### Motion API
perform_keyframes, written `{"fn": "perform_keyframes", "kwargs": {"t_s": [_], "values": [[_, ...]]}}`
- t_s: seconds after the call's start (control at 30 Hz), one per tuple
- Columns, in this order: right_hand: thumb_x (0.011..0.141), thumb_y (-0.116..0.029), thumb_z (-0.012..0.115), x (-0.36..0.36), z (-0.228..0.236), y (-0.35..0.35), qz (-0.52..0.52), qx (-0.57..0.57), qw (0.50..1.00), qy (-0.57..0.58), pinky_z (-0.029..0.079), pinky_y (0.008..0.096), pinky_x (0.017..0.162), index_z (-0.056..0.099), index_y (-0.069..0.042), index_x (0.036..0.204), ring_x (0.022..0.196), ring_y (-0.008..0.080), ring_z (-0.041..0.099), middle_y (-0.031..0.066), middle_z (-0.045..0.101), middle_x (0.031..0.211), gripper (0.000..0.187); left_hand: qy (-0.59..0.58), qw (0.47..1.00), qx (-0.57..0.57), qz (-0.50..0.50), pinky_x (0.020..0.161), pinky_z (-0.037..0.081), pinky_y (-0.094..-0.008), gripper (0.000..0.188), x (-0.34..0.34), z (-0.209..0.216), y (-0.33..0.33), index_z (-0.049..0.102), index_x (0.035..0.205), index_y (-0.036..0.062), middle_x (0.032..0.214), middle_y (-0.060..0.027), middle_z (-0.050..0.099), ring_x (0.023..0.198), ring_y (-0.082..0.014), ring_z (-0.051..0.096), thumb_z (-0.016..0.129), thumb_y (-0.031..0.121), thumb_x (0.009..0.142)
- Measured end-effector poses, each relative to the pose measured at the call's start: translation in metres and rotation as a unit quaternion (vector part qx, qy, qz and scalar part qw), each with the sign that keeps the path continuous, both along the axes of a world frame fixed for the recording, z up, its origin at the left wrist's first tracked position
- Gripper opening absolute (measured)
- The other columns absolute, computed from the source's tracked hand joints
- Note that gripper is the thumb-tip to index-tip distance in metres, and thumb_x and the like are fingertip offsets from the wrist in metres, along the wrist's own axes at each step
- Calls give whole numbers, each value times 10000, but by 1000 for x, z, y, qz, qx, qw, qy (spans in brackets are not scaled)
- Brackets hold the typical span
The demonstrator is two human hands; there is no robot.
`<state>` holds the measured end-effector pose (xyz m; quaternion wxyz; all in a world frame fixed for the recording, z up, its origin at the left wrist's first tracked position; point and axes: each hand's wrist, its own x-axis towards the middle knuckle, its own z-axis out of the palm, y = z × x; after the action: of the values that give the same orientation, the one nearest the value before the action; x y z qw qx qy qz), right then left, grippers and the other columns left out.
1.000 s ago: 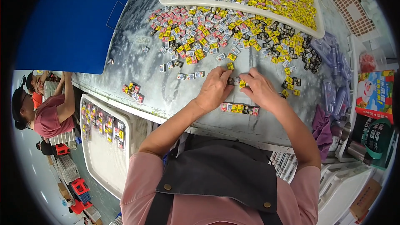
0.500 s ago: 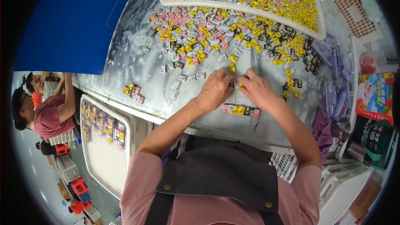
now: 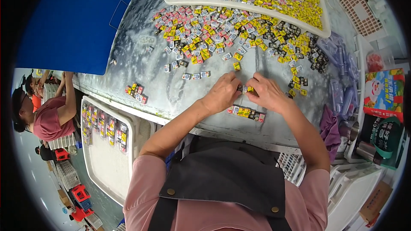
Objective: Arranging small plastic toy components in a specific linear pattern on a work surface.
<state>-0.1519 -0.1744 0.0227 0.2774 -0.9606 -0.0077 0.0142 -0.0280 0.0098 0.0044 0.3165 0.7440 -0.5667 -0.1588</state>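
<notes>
Above the grey table, my left hand and my right hand face each other, fingertips pinched. Between them they grip a short row of small wrapped blocks, partly black and yellow; the fingers hide its ends. Nearer to me lies a longer straight row of similar blocks in pink, yellow and black. One yellow block sits just beyond my left fingertips. Farther off spreads a loose heap of pink, white, yellow and black blocks.
A white tray of blocks sorted by colour stands at the back. Left of me, another white tray holds filled clear packs. Clear plastic cases and a purple cloth lie right. A co-worker stands at far left.
Both hands have come slightly nearer to me, still pinching the short row, and a little more of it shows between the fingers. The view has shifted slightly.
</notes>
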Motion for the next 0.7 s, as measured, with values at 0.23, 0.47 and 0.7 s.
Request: {"fn": "perform_keyframes", "kwargs": {"t_s": [0.23, 0.47, 0.7], "values": [[867, -217, 731, 0, 9, -5, 4, 24, 999, 33, 530, 457, 751, 622, -25, 1003, 837, 355, 664, 140, 606, 995, 259, -11, 1000, 3, -15, 941, 493, -443, 277, -1, 8, -1, 614, 1082, -11, 1099, -196, 564, 1054, -391, 575, 725, 46, 834], [857, -239, 740, -13, 2, 2, -20, 46, 996, 77, 523, 454, 775, 602, -28, 990, 858, 346, 663, 141, 621, 1002, 286, -2, 999, -6, -34, 915, 501, -450, 284, -14, 1, 6, 615, 1089, -9, 1099, -195, 562, 1038, -395, 576, 716, 27, 826], [841, -249, 749, -13, 1, 2, -15, 23, 997, 75, 517, 459, 779, 582, -33, 993, 853, 347, 656, 143, 622, 1003, 312, 24, 999, -9, -41, 914, 502, -443, 277, -14, 3, 6, 625, 1088, -7, 1089, -195, 565, 1037, -397, 575, 718, 33, 830]]}}
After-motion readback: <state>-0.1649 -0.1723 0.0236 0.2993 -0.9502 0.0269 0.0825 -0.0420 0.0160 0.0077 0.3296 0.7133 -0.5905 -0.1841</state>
